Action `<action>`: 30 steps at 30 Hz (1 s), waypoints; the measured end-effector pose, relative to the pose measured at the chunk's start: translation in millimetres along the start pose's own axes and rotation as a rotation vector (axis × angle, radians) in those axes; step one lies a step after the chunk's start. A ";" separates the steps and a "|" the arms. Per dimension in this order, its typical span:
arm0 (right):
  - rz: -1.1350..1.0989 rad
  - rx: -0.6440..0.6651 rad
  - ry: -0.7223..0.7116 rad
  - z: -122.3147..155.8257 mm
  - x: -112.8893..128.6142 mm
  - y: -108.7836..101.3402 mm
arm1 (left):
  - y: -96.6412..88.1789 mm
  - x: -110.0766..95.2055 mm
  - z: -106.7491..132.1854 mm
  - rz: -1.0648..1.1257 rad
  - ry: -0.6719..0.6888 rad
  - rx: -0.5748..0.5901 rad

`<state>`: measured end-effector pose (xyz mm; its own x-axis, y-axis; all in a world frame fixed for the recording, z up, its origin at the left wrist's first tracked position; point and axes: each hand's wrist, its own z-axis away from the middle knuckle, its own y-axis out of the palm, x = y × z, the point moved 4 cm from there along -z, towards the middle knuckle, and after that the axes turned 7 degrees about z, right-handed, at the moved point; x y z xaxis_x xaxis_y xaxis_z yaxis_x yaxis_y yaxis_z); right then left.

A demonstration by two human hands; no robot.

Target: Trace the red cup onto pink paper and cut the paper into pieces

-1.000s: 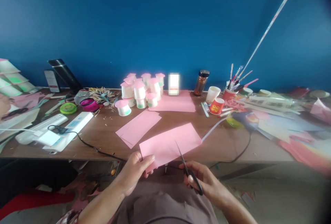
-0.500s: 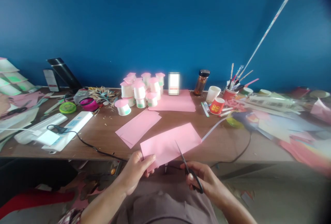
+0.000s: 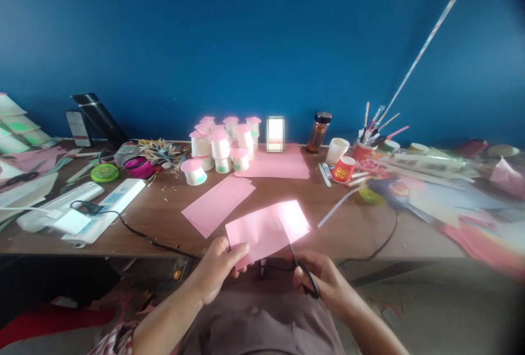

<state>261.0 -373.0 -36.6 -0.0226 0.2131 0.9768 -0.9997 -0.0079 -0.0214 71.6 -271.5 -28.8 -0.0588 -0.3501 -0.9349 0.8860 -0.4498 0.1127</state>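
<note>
My left hand (image 3: 217,270) pinches the near left corner of a pink paper sheet (image 3: 266,229), holding it up over the table's front edge. My right hand (image 3: 324,281) grips black scissors (image 3: 301,267), fingers through the handles. The blades reach into the sheet's lower edge from the right. More pink sheets (image 3: 217,204) lie flat on the brown table (image 3: 164,218) just beyond. A cluster of white paper cups with pink tops (image 3: 223,144) stands further back.
White devices with a black cable (image 3: 102,210) lie at the left. Pink sheet (image 3: 279,163), brown jar (image 3: 319,132), red cup (image 3: 343,169) and a cup of brushes (image 3: 365,147) stand at the back. Piles of coloured paper (image 3: 451,196) cover the right side. A blue wall rises behind.
The pink sheet has tilted and pulled a little nearer to me, looking shorter and brighter. The scissors have moved slightly further into it. Both hands keep their grips.
</note>
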 end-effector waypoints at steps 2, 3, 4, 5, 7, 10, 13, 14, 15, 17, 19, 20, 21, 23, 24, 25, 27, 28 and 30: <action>-0.001 0.019 -0.016 -2.2 6.7 -0.1 | 0.9 0.7 0.5 -0.009 -0.004 0.011; -0.004 0.023 -0.020 -3.3 9.7 -0.1 | 1.3 1.0 0.7 -0.013 -0.004 0.018; -0.007 0.022 -0.020 -4.3 12.2 -0.2 | 1.5 1.3 0.6 -0.018 -0.003 0.026; -0.009 0.018 -0.018 -5.2 14.1 -0.2 | 1.6 1.4 0.3 -0.021 0.001 0.033; -0.006 0.011 -0.016 -6.8 16.6 -0.1 | 1.1 1.0 -1.5 -0.021 0.009 0.039; 0.009 0.000 -0.027 -9.5 18.8 -0.3 | -1.2 -1.7 -6.3 -0.019 0.014 0.007; 0.014 -0.017 -0.029 -13.5 20.6 -1.4 | -1.8 -6.3 -10.1 -0.016 0.010 -0.018; 0.016 -0.020 -0.028 -15.0 21.2 -1.7 | -1.3 -8.2 -10.8 -0.014 0.010 -0.016; 0.020 -0.022 -0.027 -16.7 21.8 -1.9 | -0.6 -9.9 -11.3 -0.011 0.011 -0.010; 0.027 -0.023 -0.032 -20.1 22.3 -2.3 | 0.6 -12.8 -12.3 -0.004 0.013 0.000; 0.031 -0.038 -0.038 -23.6 21.2 -3.2 | 1.0 -14.1 -13.9 0.003 0.007 0.007; 0.030 -0.051 -0.040 -25.3 19.8 -3.9 | 0.8 -14.1 -15.1 0.008 0.000 0.006; 0.029 -0.062 -0.039 -27.1 18.0 -4.5 | 0.3 -13.8 -16.4 0.013 -0.007 0.004; 0.026 -0.080 -0.032 -30.5 13.8 -5.6 | -1.0 -12.3 -19.5 0.023 -0.024 -0.003; 0.022 -0.080 -0.029 -32.1 12.1 -5.8 | -1.7 -11.2 -20.9 0.027 -0.032 -0.006; 0.015 -0.074 -0.032 -33.5 10.9 -5.7 | -2.3 -10.0 -22.1 0.030 -0.038 -0.008; -0.003 -0.056 -0.053 -35.7 10.9 -5.3 | -2.7 -7.5 -24.0 0.029 -0.049 0.000; -0.014 -0.051 -0.068 -36.5 11.7 -5.4 | -2.6 -6.3 -24.6 0.028 -0.050 0.007; -0.030 -0.040 -0.087 -37.9 13.6 -6.0 | -2.2 -4.4 -25.5 0.031 -0.046 0.025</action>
<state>266.6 -333.0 -31.2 0.0055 0.1271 0.9919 -0.9993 0.0369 0.0008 81.6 -248.1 -33.4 -0.0533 -0.4016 -0.9142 0.8759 -0.4585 0.1503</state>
